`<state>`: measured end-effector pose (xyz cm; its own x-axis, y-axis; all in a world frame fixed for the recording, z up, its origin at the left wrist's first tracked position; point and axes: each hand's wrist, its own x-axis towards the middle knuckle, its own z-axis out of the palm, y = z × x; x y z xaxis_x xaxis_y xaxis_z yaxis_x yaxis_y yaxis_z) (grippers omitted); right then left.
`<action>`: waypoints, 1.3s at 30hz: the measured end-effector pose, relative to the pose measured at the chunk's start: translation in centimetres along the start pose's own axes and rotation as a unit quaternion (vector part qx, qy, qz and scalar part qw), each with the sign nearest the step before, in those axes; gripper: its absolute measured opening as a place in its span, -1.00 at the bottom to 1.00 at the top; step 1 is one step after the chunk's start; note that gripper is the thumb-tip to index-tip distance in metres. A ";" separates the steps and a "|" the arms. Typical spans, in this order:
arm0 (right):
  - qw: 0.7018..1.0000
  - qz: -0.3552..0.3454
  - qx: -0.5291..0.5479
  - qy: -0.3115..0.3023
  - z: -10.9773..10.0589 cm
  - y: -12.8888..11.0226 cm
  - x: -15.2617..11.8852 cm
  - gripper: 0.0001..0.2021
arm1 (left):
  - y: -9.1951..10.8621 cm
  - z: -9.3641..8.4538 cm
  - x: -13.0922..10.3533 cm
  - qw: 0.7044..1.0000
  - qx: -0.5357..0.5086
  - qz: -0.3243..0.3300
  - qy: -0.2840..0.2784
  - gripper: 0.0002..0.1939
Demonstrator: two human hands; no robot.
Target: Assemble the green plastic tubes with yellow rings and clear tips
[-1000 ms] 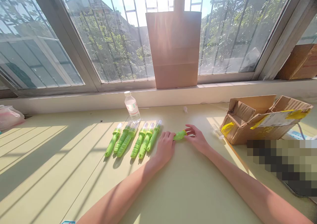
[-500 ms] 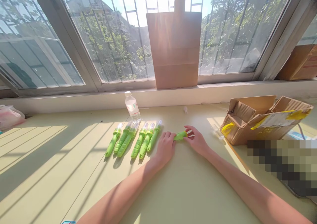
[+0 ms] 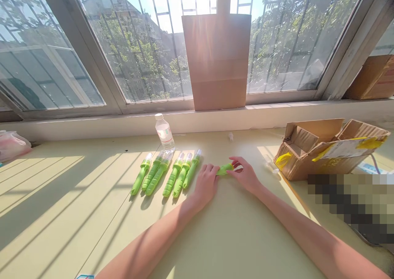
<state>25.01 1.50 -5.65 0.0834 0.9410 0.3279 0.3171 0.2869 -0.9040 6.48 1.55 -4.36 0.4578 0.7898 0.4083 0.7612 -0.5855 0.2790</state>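
Observation:
A green tube-like piece (image 3: 225, 169) lies between my two hands, low over the table; its exact kind is unclear. My left hand (image 3: 207, 182) is closed around its left part. The fingers of my right hand (image 3: 244, 174) pinch its right end, where a yellowish rim shows. To the left of my hands, several green sticks with clear caps (image 3: 175, 178) lie slanted in a row on the table. They look like the piece I hold, which shows no clear cap; its left end is hidden by my left hand.
A clear water bottle (image 3: 164, 133) stands behind the sticks. At the right is an open cardboard box (image 3: 326, 155), with clear plastic (image 3: 271, 164) beside it. A small clear piece (image 3: 230, 136) lies near the sill. A cardboard sheet (image 3: 218, 65) leans on the window.
My right fingers have closed slightly over the green piece's right end. Both arms stay almost where they were, and the row of sticks is unchanged.

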 end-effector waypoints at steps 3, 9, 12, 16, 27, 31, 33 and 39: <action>1.000 -0.009 -0.013 0.001 0.0 0.1 0.0 -0.59 | 0.0 0.0 0.0 1.000 -0.002 0.001 -0.004 -0.73; 0.999 -0.016 -0.030 0.006 -0.1 0.2 0.1 -0.63 | 0.0 -0.1 -0.1 1.000 0.000 0.012 -0.003 -0.73; 0.999 -0.025 -0.033 0.012 -0.1 0.1 0.1 -0.66 | -0.1 0.0 -0.1 1.000 0.005 0.021 -0.002 -0.76; 0.998 -0.039 -0.053 0.014 -0.1 -0.1 0.0 -0.66 | -0.1 0.0 -0.1 1.000 0.011 0.025 0.000 -0.78; 0.993 -0.060 -0.091 0.043 0.1 -0.6 -0.3 -0.66 | 0.0 0.1 -0.1 0.998 0.015 0.054 0.014 -0.79; 0.994 -0.058 -0.083 0.049 0.1 -0.8 -0.3 -0.68 | 0.0 0.1 0.0 0.998 0.014 0.054 0.010 -0.78; 0.993 -0.057 -0.084 0.051 0.1 -0.9 -0.3 -0.68 | 0.1 0.1 0.0 0.998 0.013 0.056 0.008 -0.79; 0.994 -0.060 -0.081 0.051 0.2 -0.6 -0.3 -0.68 | 0.1 0.0 0.0 0.999 0.002 0.051 0.006 -0.80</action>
<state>24.64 1.12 -5.24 0.1294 0.8761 0.4645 0.4779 0.3554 -0.8033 6.53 1.48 -4.39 0.5274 0.7233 0.4456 0.7126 -0.6623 0.2316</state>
